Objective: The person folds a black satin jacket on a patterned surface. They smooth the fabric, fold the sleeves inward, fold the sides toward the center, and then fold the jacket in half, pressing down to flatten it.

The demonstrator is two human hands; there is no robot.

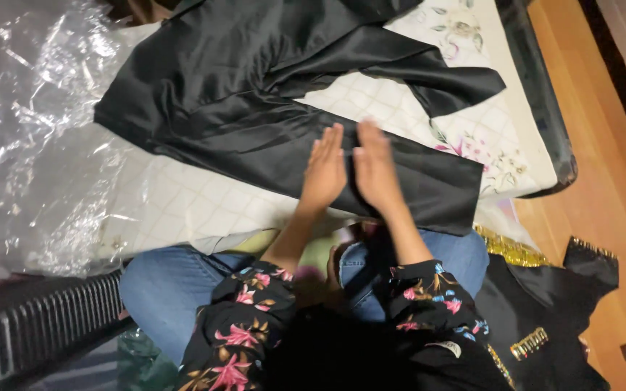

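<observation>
Your left hand [324, 171] and right hand [374, 168] lie flat and open, side by side at frame centre, on the black satin garment [240, 108] spread over the quilted mattress [182, 203]. Press unevenly and that slippery cloth could slide or crease.

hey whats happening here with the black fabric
A person kneeling in jeans presses both hands flat, side by side, on a black satin garment spread over a quilted floral mat. The left hand and right hand hold nothing. Clear plastic sheeting lies alongside; another black garment with gold trim sits on the wooden floor.
</observation>
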